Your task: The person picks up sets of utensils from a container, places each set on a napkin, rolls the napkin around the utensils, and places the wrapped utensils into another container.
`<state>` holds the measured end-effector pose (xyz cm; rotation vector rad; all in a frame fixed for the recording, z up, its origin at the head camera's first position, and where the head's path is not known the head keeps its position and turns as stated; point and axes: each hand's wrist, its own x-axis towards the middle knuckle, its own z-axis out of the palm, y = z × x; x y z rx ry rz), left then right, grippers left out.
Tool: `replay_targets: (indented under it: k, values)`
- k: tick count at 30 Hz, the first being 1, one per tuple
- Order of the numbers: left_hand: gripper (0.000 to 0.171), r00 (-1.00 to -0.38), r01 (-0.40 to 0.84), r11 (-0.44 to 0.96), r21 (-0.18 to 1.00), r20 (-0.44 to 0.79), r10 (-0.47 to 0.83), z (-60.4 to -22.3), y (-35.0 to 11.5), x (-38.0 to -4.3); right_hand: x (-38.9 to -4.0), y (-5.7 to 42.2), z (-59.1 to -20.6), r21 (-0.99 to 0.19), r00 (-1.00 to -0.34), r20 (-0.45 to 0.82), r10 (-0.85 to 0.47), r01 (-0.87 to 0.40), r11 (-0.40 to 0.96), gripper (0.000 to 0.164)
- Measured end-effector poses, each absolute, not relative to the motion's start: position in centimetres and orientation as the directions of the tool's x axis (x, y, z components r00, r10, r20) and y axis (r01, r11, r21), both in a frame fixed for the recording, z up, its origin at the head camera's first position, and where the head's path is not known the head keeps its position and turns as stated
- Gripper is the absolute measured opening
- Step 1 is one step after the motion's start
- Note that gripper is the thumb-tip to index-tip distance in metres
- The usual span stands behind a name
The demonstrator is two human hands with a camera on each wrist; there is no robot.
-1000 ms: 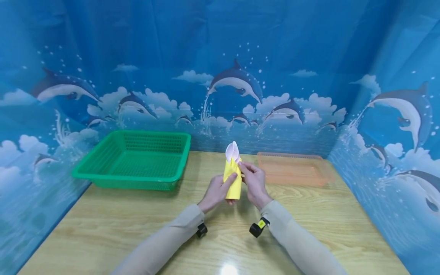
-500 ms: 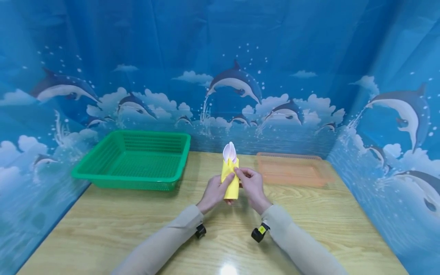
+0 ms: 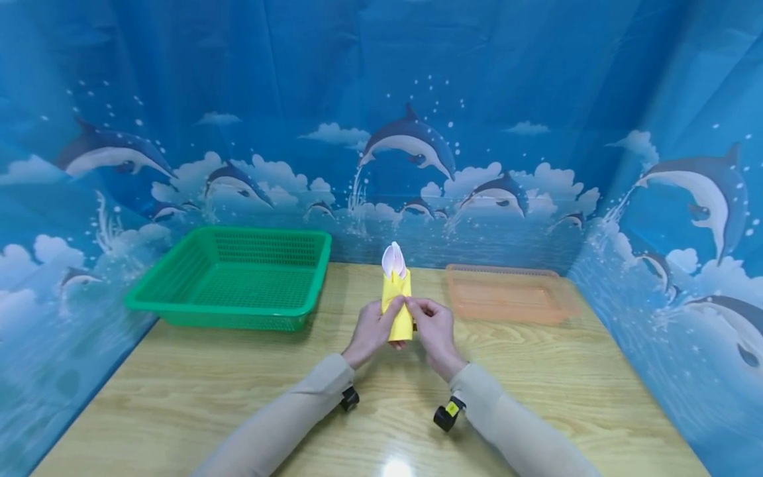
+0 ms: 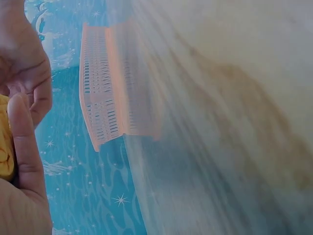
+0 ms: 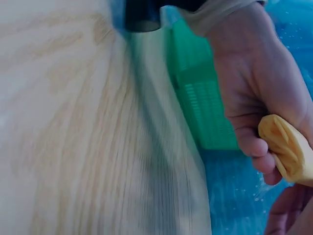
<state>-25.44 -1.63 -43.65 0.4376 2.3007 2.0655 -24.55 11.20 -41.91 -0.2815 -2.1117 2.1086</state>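
Note:
A yellow cloth napkin (image 3: pixel 396 286), rolled into an upright tube, stands in the middle of the head view between both hands. From its top sticks a white spoon (image 3: pixel 391 260), with a second white utensil overlapping it; their handles are hidden inside the roll. My left hand (image 3: pixel 369 329) grips the roll from the left, thumb across its front and fingers behind. Thumb and fingers of my right hand (image 3: pixel 436 329) pinch the cloth at its right side, right beside the left thumb. In the right wrist view, the folded lower end of the napkin (image 5: pixel 286 147) shows in the left hand.
On the table's left stands a green plastic basket (image 3: pixel 256 310). An orange shallow basket (image 3: pixel 501 311) lies at the back right. Blue dolphin-print curtains (image 3: pixel 310 79) enclose the wooden table (image 3: pixel 536 384) at the back and sides.
The napkin roll with the utensils has shifted slightly left and turned more upright. My right hand has slid down along its right side, closer to the left thumb.

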Motion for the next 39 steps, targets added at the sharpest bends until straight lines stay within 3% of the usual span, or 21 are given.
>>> replay_targets:
  k: [5, 14, 22, 27, 33, 39]
  values:
    - [0.056, -0.958, 0.185, 0.08, 0.979, 0.162, 0.235, -43.6, -1.6, -25.6, -24.5, 11.3, -42.1, -1.0, -0.965, 0.011, 0.262, -0.016, -0.015, 0.017]
    - [0.051, -0.971, 0.17, 0.083, 0.982, 0.152, 0.185, -43.1, -1.8, -25.8, -23.7, 11.9, -42.6, -1.0, -0.983, -0.008, 0.185, 0.008, -0.002, 0.021]
    - [0.044, -0.975, 0.158, 0.12, 0.98, 0.136, 0.175, -43.0, -1.6, -25.9, -23.5, 12.2, -42.8, -0.994, -0.992, 0.035, 0.124, -0.021, 0.109, 0.023]
    - [0.049, -0.976, 0.187, 0.137, 0.973, 0.167, 0.143, -43.1, -1.6, -26.0, -23.1, 12.3, -43.2, -0.978, -0.992, 0.072, 0.107, -0.049, 0.202, 0.021]
    - [0.055, -0.972, 0.194, 0.105, 0.975, 0.177, 0.154, -43.4, -1.6, -25.8, -22.9, 12.2, -43.8, -0.973, -0.977, 0.129, 0.169, -0.091, 0.213, 0.019]
    - [0.054, -0.975, 0.202, 0.125, 0.971, 0.187, 0.121, -43.4, -1.7, -25.8, -22.4, 12.4, -44.4, -0.974, -0.992, 0.094, 0.085, -0.074, 0.213, 0.019]
